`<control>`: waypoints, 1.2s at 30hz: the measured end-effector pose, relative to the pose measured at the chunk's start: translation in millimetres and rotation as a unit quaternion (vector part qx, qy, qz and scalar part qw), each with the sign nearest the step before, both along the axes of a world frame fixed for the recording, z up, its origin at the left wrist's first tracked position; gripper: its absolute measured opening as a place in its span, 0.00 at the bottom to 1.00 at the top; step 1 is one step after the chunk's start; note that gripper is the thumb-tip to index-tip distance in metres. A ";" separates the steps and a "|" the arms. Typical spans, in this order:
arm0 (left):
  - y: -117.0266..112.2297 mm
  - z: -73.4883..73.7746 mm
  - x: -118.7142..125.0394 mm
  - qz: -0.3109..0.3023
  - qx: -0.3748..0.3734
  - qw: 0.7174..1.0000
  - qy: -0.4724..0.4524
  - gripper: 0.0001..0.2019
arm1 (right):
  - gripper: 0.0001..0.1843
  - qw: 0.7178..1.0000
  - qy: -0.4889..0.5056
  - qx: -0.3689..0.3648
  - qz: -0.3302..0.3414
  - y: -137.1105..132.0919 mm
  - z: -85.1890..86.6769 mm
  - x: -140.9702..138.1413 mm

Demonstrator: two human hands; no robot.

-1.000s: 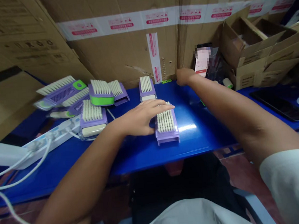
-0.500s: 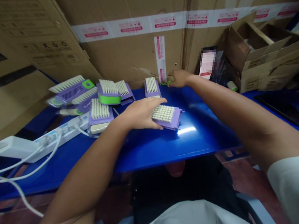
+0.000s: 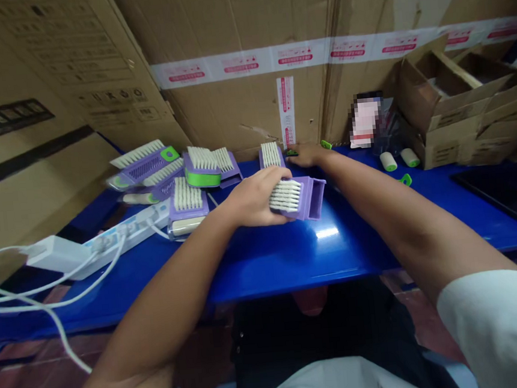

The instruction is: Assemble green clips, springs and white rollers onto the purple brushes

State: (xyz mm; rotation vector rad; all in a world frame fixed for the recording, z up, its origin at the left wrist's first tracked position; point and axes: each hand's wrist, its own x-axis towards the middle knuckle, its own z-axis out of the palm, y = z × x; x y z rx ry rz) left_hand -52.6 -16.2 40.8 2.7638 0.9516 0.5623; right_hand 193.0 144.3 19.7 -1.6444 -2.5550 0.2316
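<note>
My left hand (image 3: 254, 198) is shut on a purple brush with white bristles (image 3: 298, 199), raised and tilted above the blue table (image 3: 282, 258), its hollow end showing to the right. Just beyond it, my right hand (image 3: 306, 155) lies at the table's far edge, fingertips by a small green piece (image 3: 292, 152). Whether that hand holds the piece is hidden. Another green piece (image 3: 325, 144) lies to its right. To the left stand several more purple brushes, among them one with cream backing (image 3: 188, 207) and one with a green band (image 3: 202, 169).
A white power strip (image 3: 126, 231) with a charger (image 3: 56, 255) and white cables lies at the table's left. Cardboard cartons stand behind the table, with an open carton (image 3: 456, 101) at right. Green-tipped white rollers (image 3: 388, 161) and a dark tablet (image 3: 503, 197) lie to the right.
The brush has risen off the table in my left hand and turned, showing its hollow end. My right hand has shifted slightly along the far edge. The view has tilted upward.
</note>
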 end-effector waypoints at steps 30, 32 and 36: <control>-11.3 2.9 20.1 0.162 -0.083 0.981 -0.061 0.50 | 0.26 0.843 0.401 0.302 0.195 -146.2 40.7 83.0; -12.9 2.5 21.2 0.142 -0.098 0.983 -0.058 0.53 | 0.22 0.825 0.376 0.289 0.307 -146.7 37.7 79.8; -13.9 -0.4 23.8 0.100 -0.140 0.982 -0.072 0.52 | 0.18 0.818 0.305 0.291 0.392 -153.8 33.6 68.3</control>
